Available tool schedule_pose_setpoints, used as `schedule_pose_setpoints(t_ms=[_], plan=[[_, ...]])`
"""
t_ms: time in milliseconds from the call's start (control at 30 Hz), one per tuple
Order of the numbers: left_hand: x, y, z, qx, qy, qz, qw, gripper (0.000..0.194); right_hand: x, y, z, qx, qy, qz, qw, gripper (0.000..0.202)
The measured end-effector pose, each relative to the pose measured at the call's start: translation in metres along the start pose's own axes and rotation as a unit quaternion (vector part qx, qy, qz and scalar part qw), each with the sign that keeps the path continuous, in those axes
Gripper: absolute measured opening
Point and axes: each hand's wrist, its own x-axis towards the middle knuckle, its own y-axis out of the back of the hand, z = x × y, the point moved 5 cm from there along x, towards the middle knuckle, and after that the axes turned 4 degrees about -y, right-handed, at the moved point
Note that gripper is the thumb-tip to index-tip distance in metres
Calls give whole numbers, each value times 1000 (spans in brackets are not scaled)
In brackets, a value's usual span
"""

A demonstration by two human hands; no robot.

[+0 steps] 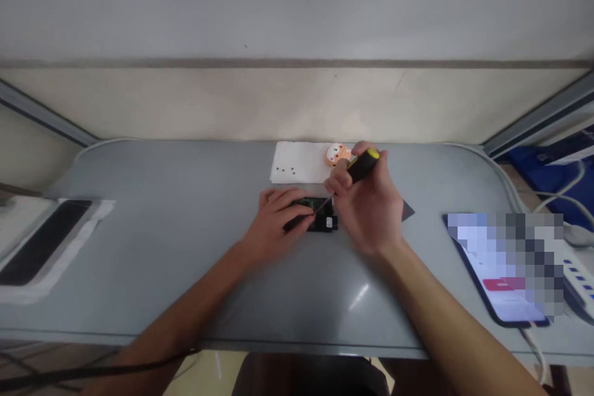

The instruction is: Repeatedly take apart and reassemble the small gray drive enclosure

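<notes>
My right hand [369,201] is closed around a screwdriver with a black and yellow handle [364,164]. Its thin shaft slants down to the left, and the tip meets a small black device with a green circuit board [323,218]. Over the device's left part lies my left hand [281,219], its fingers pressed around that side and near the screwdriver tip. Behind the device are white paper sheets [301,162] with several tiny dark screws on them. An orange and white animal-face object [336,153] sits at the paper's right side, close to my right hand.
At the right, a lit phone [503,278] with a cable lies beside a white power strip [580,278]. A dark flat object [44,244] rests on white material at the left. Partly behind my right hand is a dark flat piece [408,211]. A wall [297,105] borders the grey table [185,179].
</notes>
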Motion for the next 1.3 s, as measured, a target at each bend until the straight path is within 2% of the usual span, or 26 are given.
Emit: schedule_pose_setpoints(t_ms=[100,167,300,367,467,567,633,700,800,867,933,1067,1300], plan=[[2,8,-3,11,18,14,1000,17,5,7,-10,8,16,31,999,32],[11,18,-6,33,32,15,999,18,9,15,-19,3,38,57,998,35],[56,31,-21,85,17,-1,996,20,15,31,-36,-17,89,78,993,38],[81,25,-33,97,-2,-21,995,19,14,34,-43,-52,139,88,985,37],[105,3,-52,102,-14,-53,993,14,9,31,-47,-108,211,99,966,35],[112,-19,-63,109,-34,-113,987,13,5,24,-39,-126,211,85,966,34],[113,-23,-65,104,-48,-141,983,13,2,19,-31,-125,193,64,971,33],[112,-17,-62,84,-60,-142,984,16,0,14,-23,-123,171,42,977,31],[99,3,-56,16,-42,-82,996,28,0,6,-10,-108,135,23,985,32],[81,14,-55,-42,1,-39,998,32,6,0,1,-104,112,10,988,33],[61,18,-52,-66,25,-27,997,36,16,-7,11,-124,103,-5,987,34],[36,13,-49,-98,10,-63,993,42,32,-16,27,-174,123,1,977,36],[30,5,-58,-111,-1,-45,993,32,28,-17,41,-191,128,30,973,39]])
